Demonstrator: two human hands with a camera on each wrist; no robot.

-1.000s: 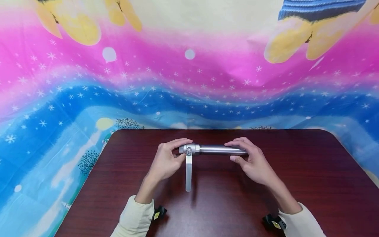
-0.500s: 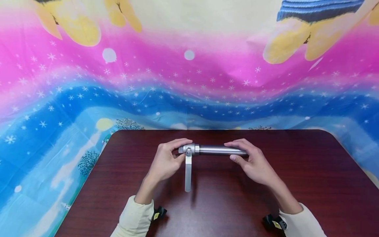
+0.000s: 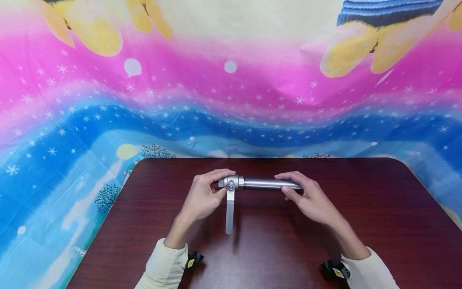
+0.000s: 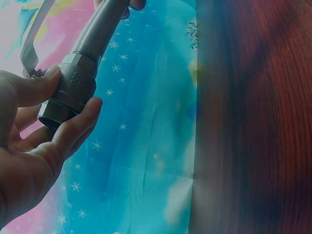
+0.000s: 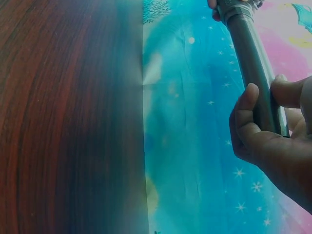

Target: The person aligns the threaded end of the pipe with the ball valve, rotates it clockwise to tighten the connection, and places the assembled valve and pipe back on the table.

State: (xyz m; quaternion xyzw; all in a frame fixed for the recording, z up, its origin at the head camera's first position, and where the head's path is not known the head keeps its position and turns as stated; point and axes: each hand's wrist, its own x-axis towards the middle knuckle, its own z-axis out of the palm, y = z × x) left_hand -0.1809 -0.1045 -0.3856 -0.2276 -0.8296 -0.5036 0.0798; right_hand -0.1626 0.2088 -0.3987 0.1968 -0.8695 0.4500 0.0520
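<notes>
My left hand (image 3: 203, 196) grips a steel ball valve (image 4: 75, 87) by its body, thumb on the near side and fingers round the far side. The valve's flat lever handle (image 3: 229, 212) points toward me in the head view. A smooth metal pipe (image 3: 261, 183) joins the valve's hex end, with a few threads showing at the joint in the left wrist view. My right hand (image 3: 312, 198) pinches the pipe near its free end, fingers curled round it and thumb against its near side. Valve and pipe lie level in one line, held over the table.
A dark red-brown wooden table (image 3: 270, 249) with rounded far corners spreads beneath the hands. Behind it hangs a printed cloth (image 3: 231, 108) in pink and blue with snowflakes. Black wrist devices (image 3: 194, 260) sit at both cream sleeves (image 3: 162, 263).
My right thumb has moved up onto the pipe's near side, and the right fingers have shifted a little. The left hand, valve and lever stay nearly where they were.
</notes>
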